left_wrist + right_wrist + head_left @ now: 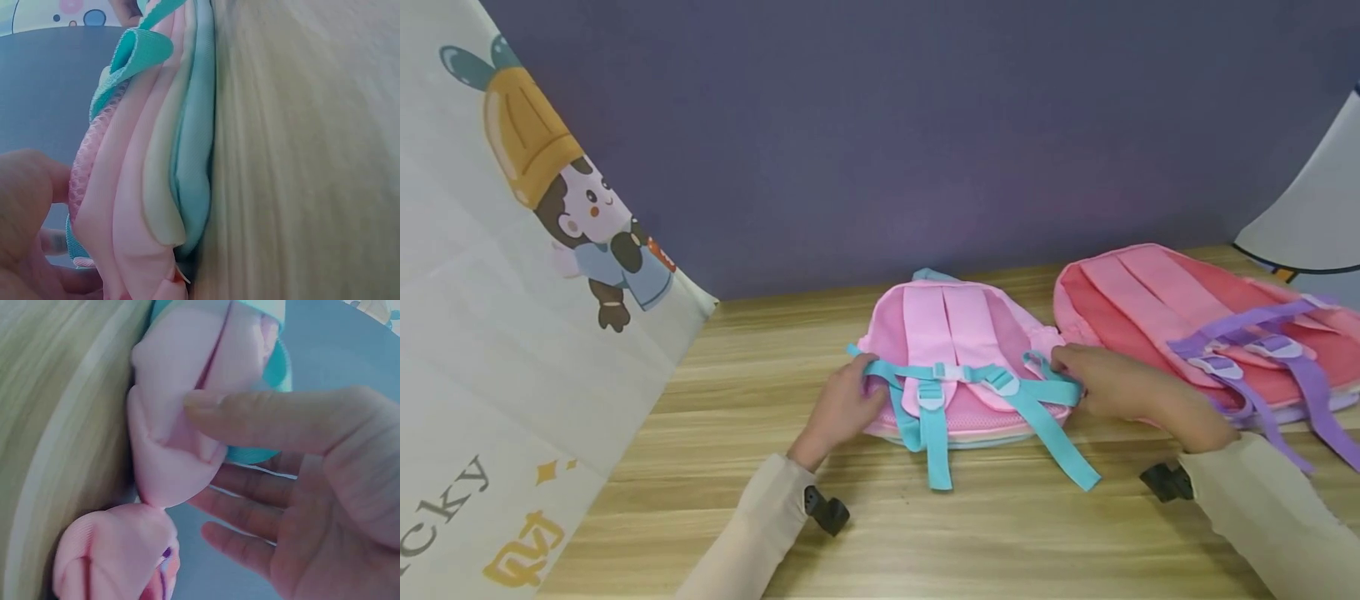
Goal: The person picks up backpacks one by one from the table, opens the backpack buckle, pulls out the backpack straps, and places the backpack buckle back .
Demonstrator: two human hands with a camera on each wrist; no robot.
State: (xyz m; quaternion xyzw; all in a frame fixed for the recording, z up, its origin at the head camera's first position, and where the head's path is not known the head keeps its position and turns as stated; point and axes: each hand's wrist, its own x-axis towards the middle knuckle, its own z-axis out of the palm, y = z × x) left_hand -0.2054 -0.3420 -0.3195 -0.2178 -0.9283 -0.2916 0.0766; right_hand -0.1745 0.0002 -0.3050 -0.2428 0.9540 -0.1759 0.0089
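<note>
A pink backpack lies with its shoulder straps facing up, a teal buckled strap crossing its back. At its left side, my left hand holds the edge; the left wrist view has the thumb against the pink mesh and other fingers by the side. My right hand holds the opposite side beside a teal strap loop. In the right wrist view its thumb presses pink side fabric, while the other fingers reach past the bag's edge, partly hidden behind it. Two teal strap ends trail toward me.
A coral-pink backpack with purple straps lies to the right, close beside the pink one. Both are on a wood-grain table. A dark panel stands behind, and a white printed sheet borders the left.
</note>
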